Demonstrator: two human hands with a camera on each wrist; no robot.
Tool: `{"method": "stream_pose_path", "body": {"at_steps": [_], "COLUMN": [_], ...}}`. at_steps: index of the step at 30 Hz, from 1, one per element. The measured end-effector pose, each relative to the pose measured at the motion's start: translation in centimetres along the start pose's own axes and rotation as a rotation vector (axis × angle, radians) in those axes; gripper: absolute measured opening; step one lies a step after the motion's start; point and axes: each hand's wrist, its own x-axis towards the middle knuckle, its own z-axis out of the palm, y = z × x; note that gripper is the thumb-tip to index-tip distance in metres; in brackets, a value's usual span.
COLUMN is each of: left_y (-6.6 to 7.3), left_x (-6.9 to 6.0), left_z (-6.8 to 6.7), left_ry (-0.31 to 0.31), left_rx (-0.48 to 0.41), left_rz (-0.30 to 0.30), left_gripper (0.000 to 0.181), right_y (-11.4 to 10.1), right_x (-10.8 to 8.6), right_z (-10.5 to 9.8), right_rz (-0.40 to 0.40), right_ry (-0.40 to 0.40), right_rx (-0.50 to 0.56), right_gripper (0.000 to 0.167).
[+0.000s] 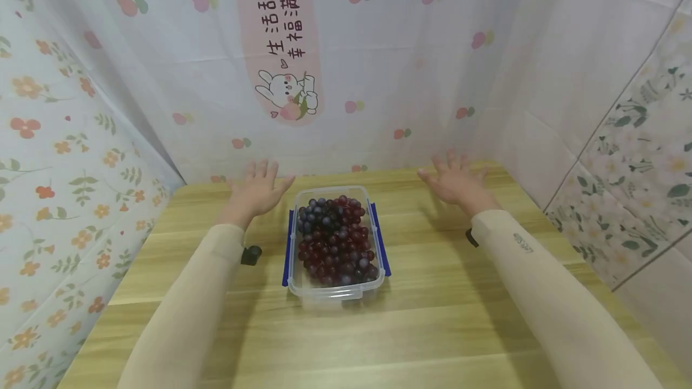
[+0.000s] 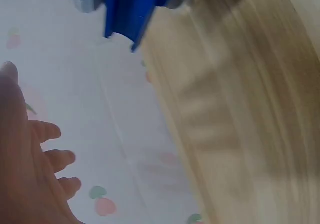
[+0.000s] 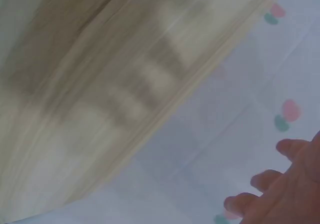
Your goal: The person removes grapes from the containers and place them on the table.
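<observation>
A clear plastic container with blue side clips stands on the wooden table, full of dark red and purple grapes. To its left, my left hand hovers over the table with fingers spread, apart from the container and holding nothing. Farther off on the right side, my right hand is also raised, its fingers spread and nothing in them. In the left wrist view a blue clip shows at the top, away from the left hand. Only bare table and curtain lie near the right hand in the right wrist view.
The wooden table ends at the back against a white curtain printed with fruit and a rabbit. Floral cloth hangs on the left, and a flowered panel stands on the right.
</observation>
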Motion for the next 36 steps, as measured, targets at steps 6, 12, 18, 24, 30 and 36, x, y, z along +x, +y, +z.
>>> {"method": "stream_pose_path", "body": {"at_steps": [6, 12, 18, 24, 30, 36], "left_y": [1.2, 2.9, 5.0, 6.3, 6.6, 6.9], "left_x": [-1.5, -4.7, -8.8, -13.3, -15.5, -16.0], "left_z": [-0.4, 0.0, 0.7, 3.5, 6.5, 8.1], "left_ry": [-0.038, -0.104, -0.099, -0.097, -0.080, -0.056], "left_rx": [0.007, -0.021, -0.105, -0.254, -0.292, -0.335], "left_rz": [0.050, 0.106, 0.150, 0.102, 0.046, 0.049], "left_gripper": [0.101, 0.097, 0.095, 0.101, 0.113, 0.132], "right_y": [-2.4, -5.9, -10.6, -14.0, -15.0, -15.4], "right_x": [-0.3, -2.6, -6.1, -9.8, -11.6, -12.5], "right_z": [0.5, 1.3, 1.4, 2.5, 4.3, 5.7], "right_rz": [-0.098, -0.275, -0.425, -0.493, -0.469, -0.443], "right_ry": [-0.106, -0.165, -0.171, -0.191, -0.184, -0.114], "right_rx": [-0.051, -0.123, -0.144, -0.090, -0.012, 0.017], "right_gripper": [0.094, 0.085, 0.084, 0.080, 0.076, 0.082]}}
